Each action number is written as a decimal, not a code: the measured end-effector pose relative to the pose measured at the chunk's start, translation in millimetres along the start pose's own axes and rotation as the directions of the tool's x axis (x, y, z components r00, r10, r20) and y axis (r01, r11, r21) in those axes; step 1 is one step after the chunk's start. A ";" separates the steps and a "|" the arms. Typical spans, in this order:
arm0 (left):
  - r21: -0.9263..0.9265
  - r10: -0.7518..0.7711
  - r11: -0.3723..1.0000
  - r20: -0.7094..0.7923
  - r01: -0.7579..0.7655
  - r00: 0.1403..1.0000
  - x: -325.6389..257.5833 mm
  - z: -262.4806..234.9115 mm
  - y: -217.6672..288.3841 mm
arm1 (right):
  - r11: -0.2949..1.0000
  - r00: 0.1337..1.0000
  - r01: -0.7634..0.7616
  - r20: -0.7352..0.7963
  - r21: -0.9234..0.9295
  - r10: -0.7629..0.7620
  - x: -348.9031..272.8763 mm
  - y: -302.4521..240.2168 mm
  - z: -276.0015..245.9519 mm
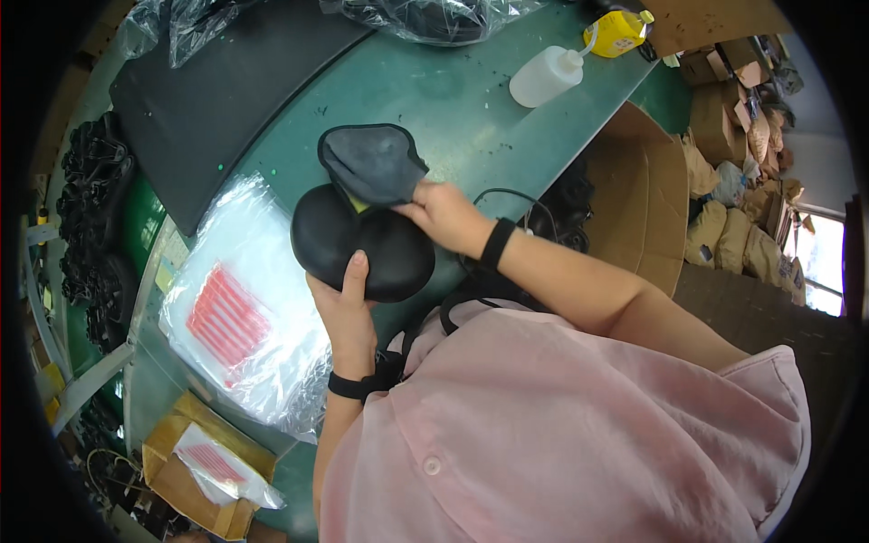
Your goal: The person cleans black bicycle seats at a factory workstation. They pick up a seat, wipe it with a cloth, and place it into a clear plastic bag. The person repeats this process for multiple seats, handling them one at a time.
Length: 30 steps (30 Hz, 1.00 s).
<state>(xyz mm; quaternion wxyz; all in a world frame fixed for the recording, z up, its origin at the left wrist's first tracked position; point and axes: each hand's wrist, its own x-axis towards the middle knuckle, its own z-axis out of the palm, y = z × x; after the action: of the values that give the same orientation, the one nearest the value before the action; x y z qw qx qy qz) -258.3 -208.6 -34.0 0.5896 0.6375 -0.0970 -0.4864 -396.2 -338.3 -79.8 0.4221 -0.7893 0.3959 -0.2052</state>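
Observation:
My left hand (344,317) is closed on a smooth black two-lobed padded piece (394,258), shaped like the wide rear of a bicycle saddle. Its thumb lies on the near side of the piece, while the other fingers are hidden underneath. At the far side of the padded piece rises a dark grey cloth flap (371,158) with a black edge. My right hand (448,217) pinches that flap at its right lower corner. Between flap and padding a small yellow-green patch (359,204) shows. Whether the flap is joined to the padding I cannot tell.
Clear plastic bags with red print (244,299) lie left on the green table (434,100). Beyond are a black sheet (226,90), a white squeeze bottle (546,77) and a yellow jug (617,34). Cardboard boxes (634,195) stand right; another carton (172,475) sits lower left.

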 end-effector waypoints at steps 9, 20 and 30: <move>0.051 -0.039 0.998 -0.024 0.040 0.999 0.3 1.3 9.6 | 0.960 0.976 -0.219 -0.056 -0.173 0.212 79.3 65.6 -10.1; -0.140 -0.194 0.969 0.059 0.201 0.979 7.5 -66.3 -29.2 | 0.786 0.923 -0.261 -0.095 0.560 0.374 95.2 51.9 -81.6; -0.184 -0.177 0.962 0.134 0.200 0.975 6.1 -70.7 -39.3 | 0.773 0.869 -0.344 -0.131 0.534 0.477 87.8 73.6 -78.1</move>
<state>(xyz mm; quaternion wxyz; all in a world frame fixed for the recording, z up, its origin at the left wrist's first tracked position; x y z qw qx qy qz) -220.9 -155.1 -82.3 0.5937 0.5534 -0.0214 -0.5838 -428.0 -472.0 -98.0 0.5886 -0.5143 0.5455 -0.3023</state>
